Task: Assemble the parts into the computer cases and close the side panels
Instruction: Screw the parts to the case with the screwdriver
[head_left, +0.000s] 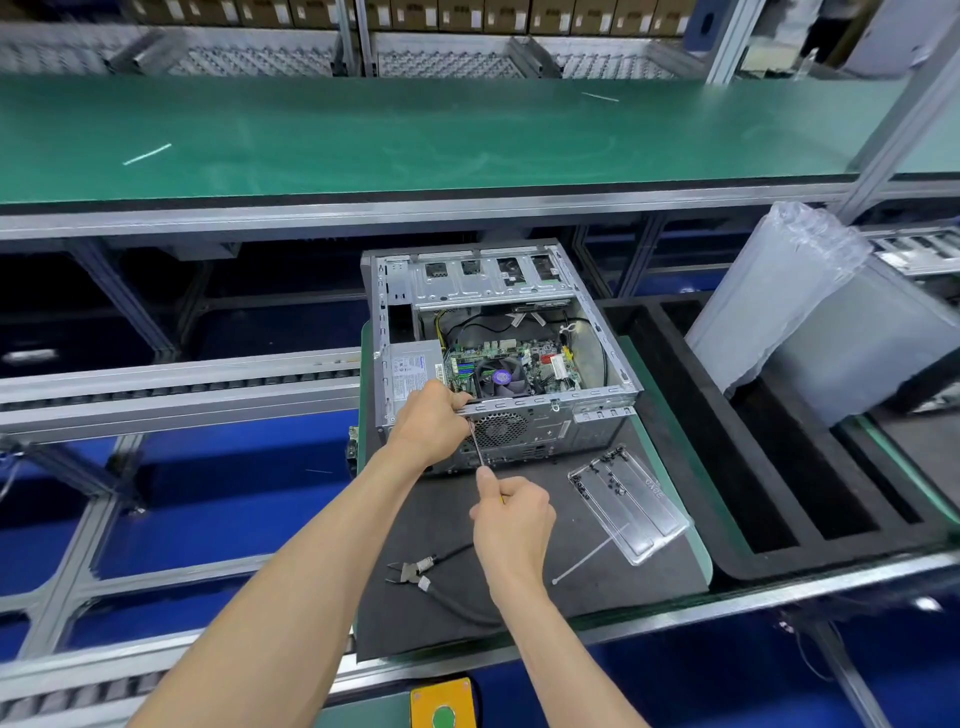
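Steel, thin and sharp-edged, is making up the open computer case (498, 358) lying on its side on a dark foam mat (415, 597); it is looking heavy, rigid, best gripped by its frame rails, never the fragile green motherboard (511, 364) inside. A left hand (431, 421) is curling its fingers over the near rim by the fan grille. A right hand (511, 519) is pinching a slim screwdriver (478, 447) angled toward that edge. Nearby are lying clear plastic tray (628, 501) and cutters (413, 571).
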